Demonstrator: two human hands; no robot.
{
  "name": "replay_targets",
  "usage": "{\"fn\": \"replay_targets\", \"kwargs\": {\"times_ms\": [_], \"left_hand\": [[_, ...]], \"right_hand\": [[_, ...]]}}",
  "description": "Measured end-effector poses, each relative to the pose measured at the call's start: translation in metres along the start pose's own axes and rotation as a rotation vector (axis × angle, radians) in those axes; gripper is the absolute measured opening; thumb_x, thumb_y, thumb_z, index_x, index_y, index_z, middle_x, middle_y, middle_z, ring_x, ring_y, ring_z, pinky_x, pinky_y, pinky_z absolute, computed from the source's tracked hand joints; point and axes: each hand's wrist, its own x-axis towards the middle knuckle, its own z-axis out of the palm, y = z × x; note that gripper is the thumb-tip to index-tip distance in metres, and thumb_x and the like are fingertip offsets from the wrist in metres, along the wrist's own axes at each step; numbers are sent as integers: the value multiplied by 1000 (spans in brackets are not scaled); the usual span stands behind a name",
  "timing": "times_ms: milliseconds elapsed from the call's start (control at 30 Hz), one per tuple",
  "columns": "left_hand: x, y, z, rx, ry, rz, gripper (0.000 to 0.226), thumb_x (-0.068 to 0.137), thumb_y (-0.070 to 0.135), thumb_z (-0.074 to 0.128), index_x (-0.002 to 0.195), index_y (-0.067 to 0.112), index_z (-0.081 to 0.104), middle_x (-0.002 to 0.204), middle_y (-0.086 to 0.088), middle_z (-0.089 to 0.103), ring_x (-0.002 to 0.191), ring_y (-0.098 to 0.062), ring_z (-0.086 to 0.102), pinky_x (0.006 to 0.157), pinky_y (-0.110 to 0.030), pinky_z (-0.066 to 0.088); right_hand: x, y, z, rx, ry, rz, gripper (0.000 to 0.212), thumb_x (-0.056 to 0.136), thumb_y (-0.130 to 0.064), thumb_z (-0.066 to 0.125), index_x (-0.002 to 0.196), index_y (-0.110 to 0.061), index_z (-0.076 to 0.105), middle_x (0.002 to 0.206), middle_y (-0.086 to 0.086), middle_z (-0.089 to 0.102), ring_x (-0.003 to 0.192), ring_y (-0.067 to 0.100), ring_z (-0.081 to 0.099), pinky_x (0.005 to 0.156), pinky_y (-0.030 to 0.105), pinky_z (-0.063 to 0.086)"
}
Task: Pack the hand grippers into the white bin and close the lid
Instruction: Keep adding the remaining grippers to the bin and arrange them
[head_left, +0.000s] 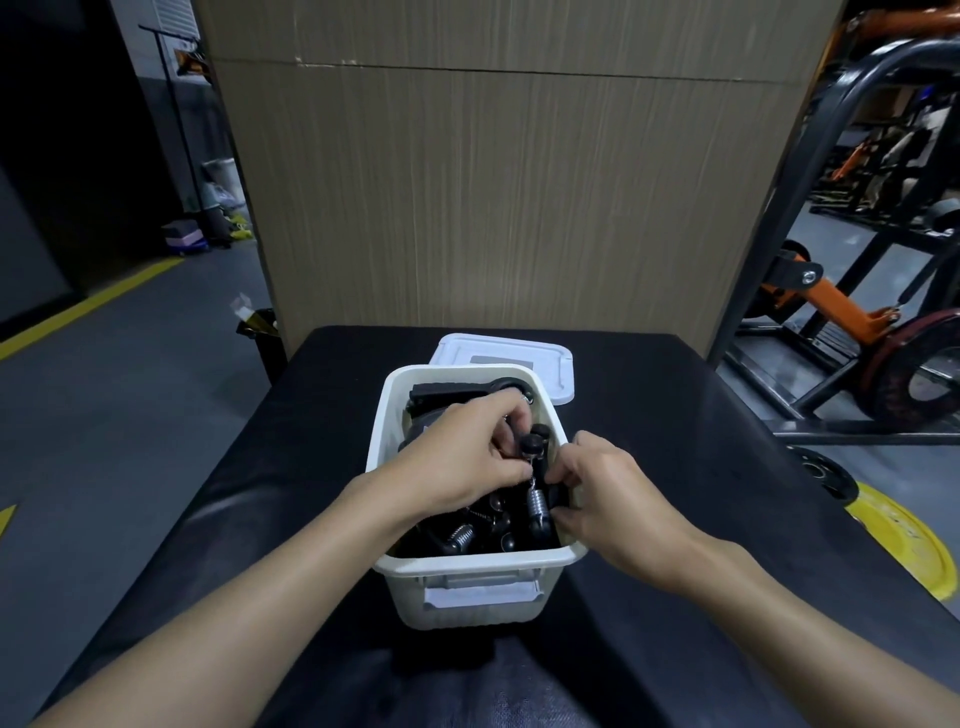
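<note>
Can make out only springs and round knobs among the black hand grippers (462, 535) heaped in the white bin (467, 564) — handles lost in shadow and under both hands. Stands open in the middle of the surface (675, 415), bare padding on every side, lid (519, 358) lying flat just behind the far rim. Reaching in from either side, left hand (467, 457) and right hand (613, 493), fingers (565, 479) of each curled and pinching one upright gripper (537, 506) near its spring.

left hand (470, 452) + right hand (608, 488) — grip hand gripper (535, 467) | in white bin (467, 566) | lid (519, 358) off
</note>
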Motion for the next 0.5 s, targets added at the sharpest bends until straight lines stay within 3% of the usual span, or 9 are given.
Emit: {"fn": "replay_targets", "kwargs": {"times_ms": [100,167,233,333,500], "left_hand": [[3,4,6,151,-54,78,33,86,20,76,116,29,64,102,11,64,78,2,55,76,-14,45],[8,5,6,193,-21,105,25,90,18,73,114,24,69,88,16,61,77,6,53,70,-7,37],[11,5,2,153,-2,82,17,89,14,73,105,22,71,75,16,58,70,6,54,66,-9,37],[11,7,-19,-64,10,58,22,87,-2,70,96,19,69,78,11,64,61,6,59,69,-17,47],[9,21,-62,-334,179,139,22,87,-7,70,100,11,70,88,-17,70,69,-28,71,69,-34,61]], "right_hand": [[1,0,-2,4,-23,11,20,77,-9,69,88,-22,58,88,-10,44,86,8,48,72,22,46],[1,0,-2,10,-24,20,22,77,-10,70,87,-23,57,88,-10,44,85,8,48,72,21,46],[0,0,-2,23,-17,36,24,75,-11,72,85,-26,55,88,-9,45,83,9,49,70,20,45],[2,1,-2,66,-4,84,27,74,-11,75,83,-26,54,89,-8,47,79,7,50,64,16,42],[3,2,1,103,28,102,20,77,-9,77,91,-21,67,86,-8,44,76,6,49,62,10,38]]}}
